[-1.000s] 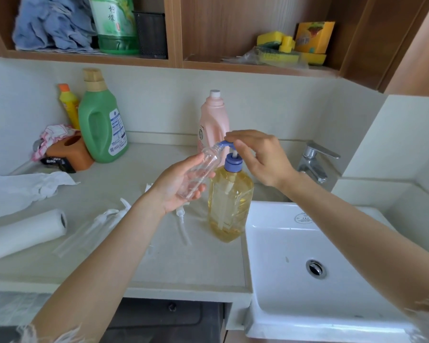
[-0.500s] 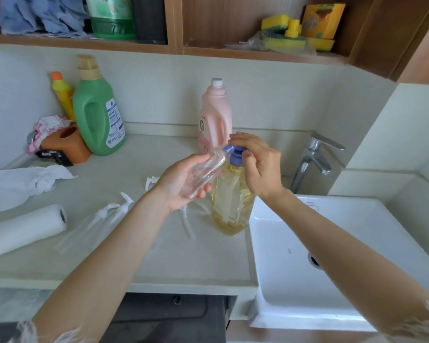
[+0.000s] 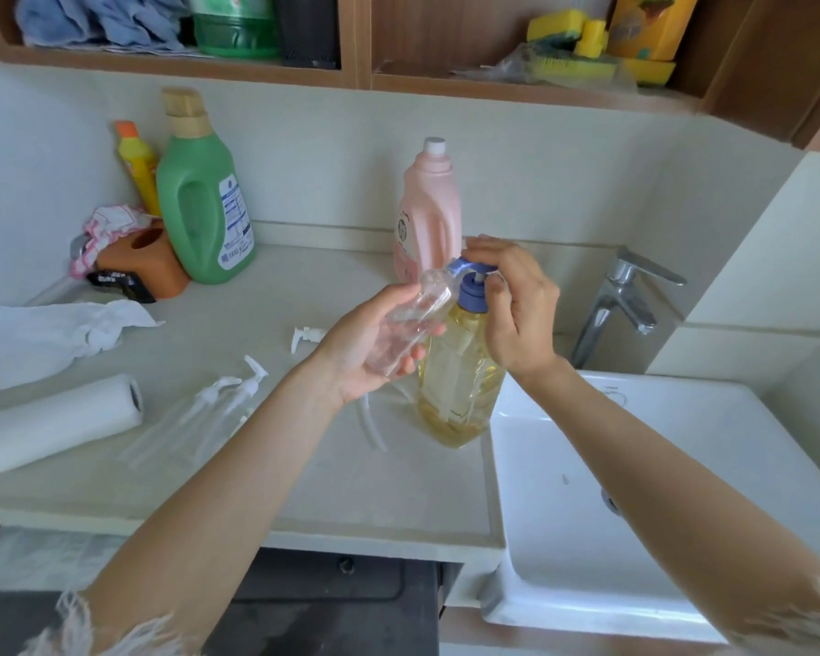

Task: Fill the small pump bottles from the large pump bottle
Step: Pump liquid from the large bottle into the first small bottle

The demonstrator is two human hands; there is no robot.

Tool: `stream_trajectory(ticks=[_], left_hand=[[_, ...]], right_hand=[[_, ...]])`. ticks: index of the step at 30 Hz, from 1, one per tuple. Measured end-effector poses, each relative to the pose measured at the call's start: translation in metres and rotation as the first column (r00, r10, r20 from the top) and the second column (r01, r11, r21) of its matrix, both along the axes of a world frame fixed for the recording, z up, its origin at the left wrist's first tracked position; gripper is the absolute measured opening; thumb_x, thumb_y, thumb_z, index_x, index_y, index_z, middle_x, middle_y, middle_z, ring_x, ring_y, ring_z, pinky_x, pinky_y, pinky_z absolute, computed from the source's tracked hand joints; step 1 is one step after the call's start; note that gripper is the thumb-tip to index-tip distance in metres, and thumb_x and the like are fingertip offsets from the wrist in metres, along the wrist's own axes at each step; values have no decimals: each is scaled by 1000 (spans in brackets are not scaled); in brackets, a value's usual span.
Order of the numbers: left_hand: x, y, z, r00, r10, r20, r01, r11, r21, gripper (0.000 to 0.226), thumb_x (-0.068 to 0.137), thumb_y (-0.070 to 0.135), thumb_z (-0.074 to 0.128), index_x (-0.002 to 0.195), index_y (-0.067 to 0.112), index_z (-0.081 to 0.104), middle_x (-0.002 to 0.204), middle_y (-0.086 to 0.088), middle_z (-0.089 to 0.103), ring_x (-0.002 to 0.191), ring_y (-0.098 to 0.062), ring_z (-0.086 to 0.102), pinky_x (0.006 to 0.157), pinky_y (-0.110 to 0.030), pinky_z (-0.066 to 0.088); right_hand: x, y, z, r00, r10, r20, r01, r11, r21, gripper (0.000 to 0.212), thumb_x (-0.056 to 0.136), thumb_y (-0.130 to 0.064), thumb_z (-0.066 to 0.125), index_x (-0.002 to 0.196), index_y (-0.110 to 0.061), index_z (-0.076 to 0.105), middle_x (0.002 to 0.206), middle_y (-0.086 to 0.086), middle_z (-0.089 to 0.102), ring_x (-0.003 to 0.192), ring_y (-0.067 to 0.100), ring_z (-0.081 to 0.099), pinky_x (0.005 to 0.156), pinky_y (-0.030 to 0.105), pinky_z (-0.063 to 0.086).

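small pump bottle [image 3: 410,326], clear, capless, tilted

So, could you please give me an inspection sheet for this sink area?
Surface: pale counter beside a white sink.
Job's things: large pump bottle upright, yellow liquid; small clear bottle tilted at its spout; more small bottles lying.
Clutter: paper roll, green jug, pink bottle.
Hands: left hand holds the small bottle; right hand on the pump head.
Cables: nothing seen.
Surroundings: faucet, wooden shelf.
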State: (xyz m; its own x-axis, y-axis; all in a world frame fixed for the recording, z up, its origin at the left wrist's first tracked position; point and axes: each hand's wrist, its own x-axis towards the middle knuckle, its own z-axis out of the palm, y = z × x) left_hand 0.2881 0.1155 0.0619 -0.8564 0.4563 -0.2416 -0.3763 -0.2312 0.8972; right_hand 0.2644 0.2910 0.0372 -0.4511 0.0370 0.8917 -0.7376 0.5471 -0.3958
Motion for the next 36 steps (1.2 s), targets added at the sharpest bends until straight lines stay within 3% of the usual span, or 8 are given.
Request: stream_trajectory(ticks=[7,15,18,23,29,36], left_hand=[[2,0,-5,999,-7,34,7,1000,-10,41,70,40,59,102,14,63,70,-3,68,46,-11,50,39,-15,41],[3,4,9,1000,6,-7,-5,1000,8,40,69,42,61,99,15,65,76,-3,70,51,-10,53,45,-17,45],[2,3,7,1000,12,-16,-12,1000,7,41,69,42,61,98,15,66,79,-4,69,53,-11,53,45,-17,46],[-1,2,4,999,21,-34,-22,1000,-13,40,68,40,61,98,13,65,74,-5,69,49,-11,52,44,-18,44],[1,2,-8,998,44,-42,-46,998,-49,41,70,40,60,99,12,63,69,-5,69,48,-13,49,43,-19,42],[4,-3,2,997,19,-79,-24,998,-52,43,69,42,62,102,14,63,73,-5,69,54,-13,50,46,-18,45]], right_hand=[[4,2,-8,1000,26,16,-26,999,31,41,84,-6,32,98,3,69,105,12,70,107,24,62,95,34,46],[10,15,27,995,8,99,-23,989,148,40,96,-21,33,107,-3,67,105,3,69,100,18,63,88,34,49],[9,15,22,997,20,74,-32,986,166,40,97,-20,34,108,-2,68,109,7,69,106,20,62,92,33,48],[6,4,7,1000,-5,13,5,1000,-15,39,89,-8,35,98,0,72,103,10,71,107,15,61,96,28,46],[6,1,-7,999,-31,26,32,997,-66,43,78,-4,33,92,-1,74,96,7,72,99,9,61,103,27,40],[10,3,20,995,-90,34,89,996,18,39,79,-8,37,86,-7,75,91,2,74,87,15,65,81,31,51]])
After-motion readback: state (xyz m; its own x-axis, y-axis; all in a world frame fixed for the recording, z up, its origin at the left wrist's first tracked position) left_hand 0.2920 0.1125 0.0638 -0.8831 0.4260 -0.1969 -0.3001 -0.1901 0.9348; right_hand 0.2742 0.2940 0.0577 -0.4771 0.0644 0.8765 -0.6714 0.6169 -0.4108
